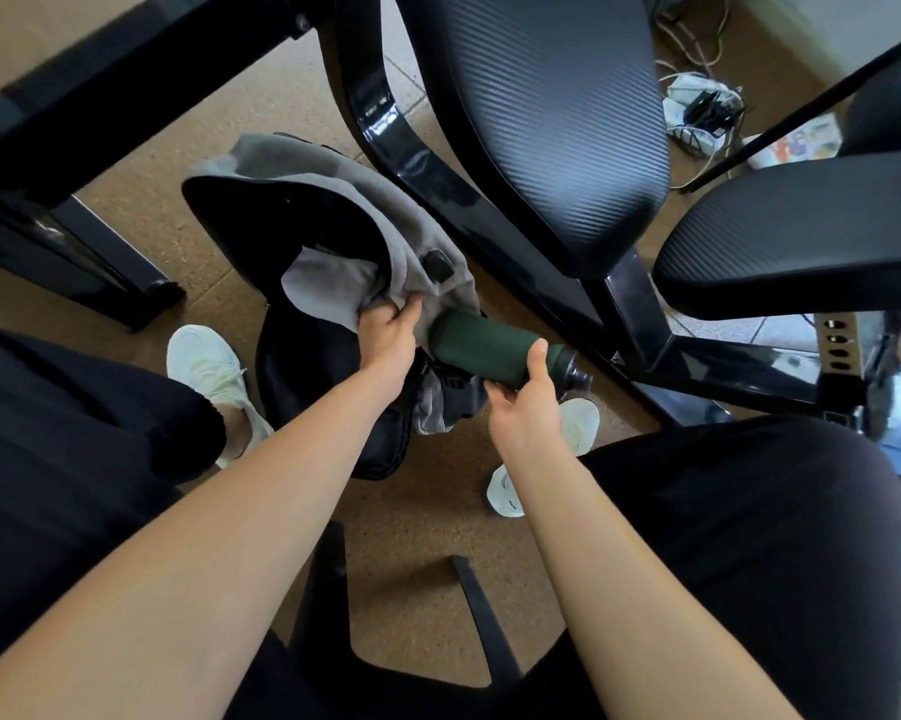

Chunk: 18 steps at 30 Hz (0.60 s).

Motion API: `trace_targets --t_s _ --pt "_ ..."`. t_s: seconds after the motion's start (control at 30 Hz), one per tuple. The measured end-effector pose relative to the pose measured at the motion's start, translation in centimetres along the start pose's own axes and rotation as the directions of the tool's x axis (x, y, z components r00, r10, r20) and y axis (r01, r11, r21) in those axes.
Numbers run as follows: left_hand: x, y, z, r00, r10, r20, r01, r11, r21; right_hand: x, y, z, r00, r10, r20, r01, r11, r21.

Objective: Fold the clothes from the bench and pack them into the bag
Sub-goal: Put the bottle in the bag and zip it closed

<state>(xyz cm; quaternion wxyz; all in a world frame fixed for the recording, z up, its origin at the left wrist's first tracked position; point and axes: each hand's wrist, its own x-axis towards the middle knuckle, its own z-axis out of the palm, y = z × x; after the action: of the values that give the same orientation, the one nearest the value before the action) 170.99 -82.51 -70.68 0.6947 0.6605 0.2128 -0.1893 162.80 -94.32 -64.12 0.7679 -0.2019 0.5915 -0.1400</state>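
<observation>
Gym room, padded black weight bench [557,122], glossy steel frame [380,116], cork-look floor [412,537], cabled power strip [697,109]

Soft cloth, a matt bottle and glossy framing lie under your eyes.

Your grey cloth garment [328,194] looks soft, matt and slightly fleecy. It lies against the black fabric bag [302,381], which is woven and dull with a faint sheen. The dark green cylindrical bottle [482,353] is smooth and matt. The black padded bench [552,122] has a finely ribbed, weave-patterned cover that shines a little, and its glossy black frame [380,116] reflects light like painted metal. Your white knit shoes [204,361] are matt, and the speckled brown floor [141,163] looks rough, like cork.
</observation>
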Motion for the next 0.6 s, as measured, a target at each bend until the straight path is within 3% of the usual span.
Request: trace_targets --t_s 0.07,0.13,0.17,0.23,0.3,0.37,0.43,0.5,0.6 --pt "-0.1 -0.2 0.2 1.000 0.019 0.009 -0.019 0.996 0.086 0.1 -0.4 0.4 0.983 -0.178 -0.031 0.173 0.976 -0.130" --pt "-0.5 0.0 0.5 0.998 0.053 0.021 -0.056 0.986 0.155 0.4 -0.8 0.6 0.934 -0.355 0.037 0.347 0.877 -0.332" --pt "-0.6 0.0 0.6 0.997 0.073 0.020 -0.076 0.982 0.176 0.4 -1.1 0.7 0.905 -0.409 0.119 0.419 0.802 -0.426" --pt "-0.7 0.0 0.8 0.994 0.104 0.026 -0.107 0.977 0.182 0.9 -1.8 0.8 0.816 -0.465 0.343 0.568 0.539 -0.622" --pt "-0.6 0.0 0.8 0.994 0.105 0.031 -0.109 0.980 0.168 1.3 -2.9 1.4 0.715 -0.401 0.574 0.676 0.184 -0.714" --pt "-0.6 0.2 0.8 0.994 0.109 0.021 -0.111 0.982 0.152 1.6 -4.4 2.8 0.631 -0.228 0.741 0.745 -0.089 -0.661" --pt "-0.6 0.4 0.8 0.993 0.117 0.013 -0.118 0.984 0.131 2.0 -6.0 4.5 0.587 -0.027 0.809 0.786 -0.224 -0.577" --pt "-0.7 0.7 0.7 0.991 0.130 0.027 -0.133 0.977 0.169 2.4 -7.0 6.1 0.581 0.074 0.810 0.782 -0.327 -0.531" --pt "-1.5 1.9 0.7 0.982 0.180 0.050 -0.187 0.945 0.268 2.7 -6.2 7.4 0.645 -0.059 0.762 0.664 -0.450 -0.597"
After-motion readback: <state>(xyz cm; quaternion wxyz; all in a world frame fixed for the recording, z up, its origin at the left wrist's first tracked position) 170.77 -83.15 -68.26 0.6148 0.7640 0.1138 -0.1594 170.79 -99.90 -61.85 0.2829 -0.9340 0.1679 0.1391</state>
